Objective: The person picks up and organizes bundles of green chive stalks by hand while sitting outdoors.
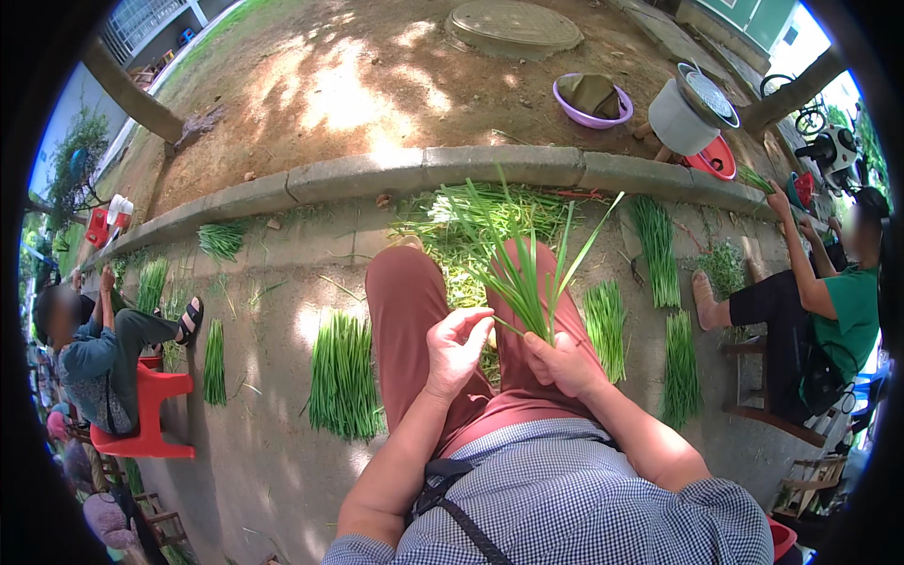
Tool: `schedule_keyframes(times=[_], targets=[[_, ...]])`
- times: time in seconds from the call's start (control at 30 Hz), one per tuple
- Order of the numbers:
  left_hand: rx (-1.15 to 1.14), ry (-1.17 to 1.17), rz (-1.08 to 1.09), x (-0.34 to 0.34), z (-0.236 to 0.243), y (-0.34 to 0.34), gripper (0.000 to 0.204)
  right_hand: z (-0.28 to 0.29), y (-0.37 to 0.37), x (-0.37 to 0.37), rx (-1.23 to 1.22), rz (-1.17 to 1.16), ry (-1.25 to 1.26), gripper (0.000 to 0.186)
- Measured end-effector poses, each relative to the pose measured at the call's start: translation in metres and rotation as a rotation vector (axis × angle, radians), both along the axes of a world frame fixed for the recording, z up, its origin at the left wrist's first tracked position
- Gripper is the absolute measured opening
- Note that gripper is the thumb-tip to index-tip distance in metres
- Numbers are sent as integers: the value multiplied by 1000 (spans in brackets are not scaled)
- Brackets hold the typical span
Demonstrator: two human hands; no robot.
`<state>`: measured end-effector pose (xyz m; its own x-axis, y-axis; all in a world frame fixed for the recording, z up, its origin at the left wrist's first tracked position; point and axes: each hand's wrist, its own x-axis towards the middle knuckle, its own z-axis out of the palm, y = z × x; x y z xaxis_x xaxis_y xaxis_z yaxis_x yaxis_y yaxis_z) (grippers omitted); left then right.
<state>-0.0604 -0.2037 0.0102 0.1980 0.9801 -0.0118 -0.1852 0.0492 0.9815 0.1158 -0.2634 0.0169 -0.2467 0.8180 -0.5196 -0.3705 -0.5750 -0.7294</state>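
My right hand [563, 365] grips a small fan of long green leaves [532, 287] over my right thigh, the tips pointing up and outward. My left hand [455, 350] pinches a thin leaf at the left side of that bunch. Beneath, between my legs, lies a loose heap of cut leaves and pale stalks [447, 212]. Neat bundles of similar leaves rest on the pavement to my left [342, 372] and to my right [605, 330].
A concrete curb [367, 168] crosses ahead; beyond are dirt, a manhole cover [513, 26], a purple basin [593, 113] and a white bucket [680, 113]. Seated people flank me, one on a red stool [160, 400] at left, another [829, 311] at right. More bundles [676, 367] line the pavement.
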Motion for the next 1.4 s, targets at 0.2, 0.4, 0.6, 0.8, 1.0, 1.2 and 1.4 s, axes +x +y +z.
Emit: schedule_keyframes(times=[0.2, 0.4, 0.6, 0.8, 1.0, 1.2, 1.4], targets=[[-168, -66, -46, -2, -3, 6, 15, 0, 1, -8, 114, 40, -122, 21], [-183, -73, -115, -4, 2, 10, 11, -7, 3, -12, 235, 107, -276, 19], [-198, -14, -98, -8, -8, 10, 11, -3, 6, -12, 47, 40, -177, 21], [-197, -121, -73, -6, -4, 6, 11, -6, 7, -8, -15, 8, -70, 26], [-163, -120, -74, -8, -8, 6, 10, -3, 7, -8, -26, 14, -53, 28], [-180, -253, 5, -13, -3, 11, 8, -6, 6, -3, -35, 3, 11, 32], [-150, -311, 20, -15, -10, 12, 12, -6, 5, -2, -13, 23, 35, 33]])
